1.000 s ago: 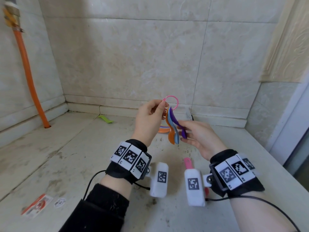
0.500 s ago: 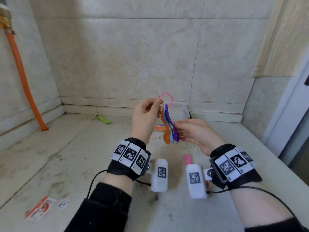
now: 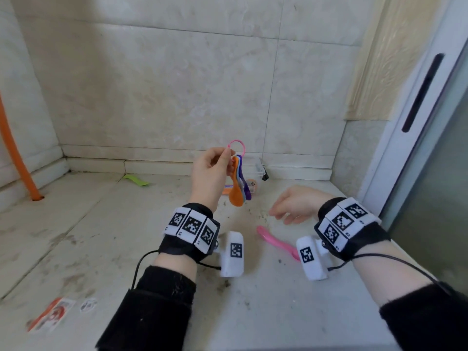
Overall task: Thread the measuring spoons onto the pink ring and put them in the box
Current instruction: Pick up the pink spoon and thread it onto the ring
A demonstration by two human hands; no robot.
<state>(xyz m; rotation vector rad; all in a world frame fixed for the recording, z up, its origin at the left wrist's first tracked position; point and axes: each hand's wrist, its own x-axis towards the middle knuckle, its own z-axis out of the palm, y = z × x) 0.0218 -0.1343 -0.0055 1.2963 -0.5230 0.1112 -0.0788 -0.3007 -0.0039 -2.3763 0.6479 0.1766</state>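
Left hand (image 3: pixel 212 173): raised in front of the tiled wall. The thumb and forefinger pinch the left edge of the pink ring (image 3: pixel 243 147), and the other fingers curl loosely toward the palm.
Pink ring: a thin loop, upright in the air, well above the ledge (image 3: pixel 76 236).
Bunch of spoons (image 3: pixel 238 196): hangs from the bottom of the ring just beside the left palm. The handles are packed together and the bowls point down, with orange in front and purple behind (the colours between are too squeezed to tell).
Right hand (image 3: pixel 296 203): low over the ledge with the palm down. The fingers are relaxed, slightly bent and pointing left, and they grip nothing. Whether the tips touch the stone, I cannot tell.
Pink spoon (image 3: pixel 274 241): lies flat on the ledge near the right hand, apart from its fingers. One end is hidden behind the white marker block on the right wrist.
Box (image 3: pixel 257 167): clear plastic, at the foot of the wall behind the hanging spoons.
Green strip (image 3: pixel 135 180): on the ledge by the wall, well to the left.
Wrists: black bands carrying black-and-white square markers.
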